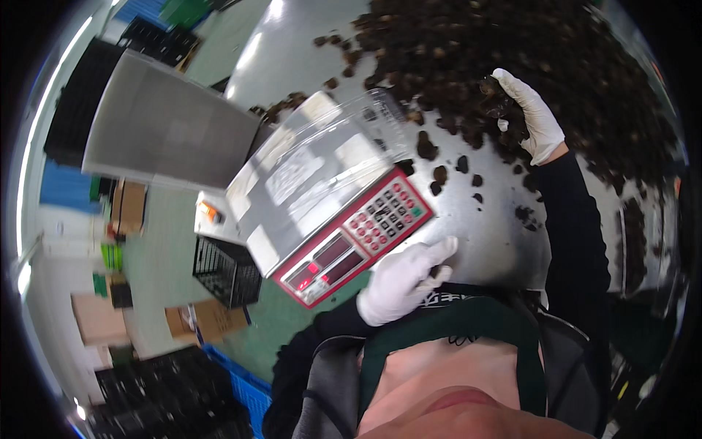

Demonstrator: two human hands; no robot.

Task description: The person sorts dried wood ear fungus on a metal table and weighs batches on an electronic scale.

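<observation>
My right hand (535, 118), in a white glove, reaches to the near edge of a large heap of small dark brown pieces (526, 44), mushroom-like in look. Its fingers curve around a glossy dark clump (493, 101); whether clear plastic is part of it I cannot tell. My left hand (406, 280), also white-gloved, is in front of my apron, close to the keypad corner of a red-framed electronic weighing scale (359, 236). Its fingers are bent, with a small dark spot between them that is unclear. Clear plastic packaging (384, 123) rests at the scale's far side.
Loose dark pieces (428, 145) lie scattered on the metal table (504, 236). Left of the scale stands a large grey translucent bin (173, 123). A black crate (227, 269), a cardboard box (205, 321) and stacked black crates (164, 389) stand on the green floor.
</observation>
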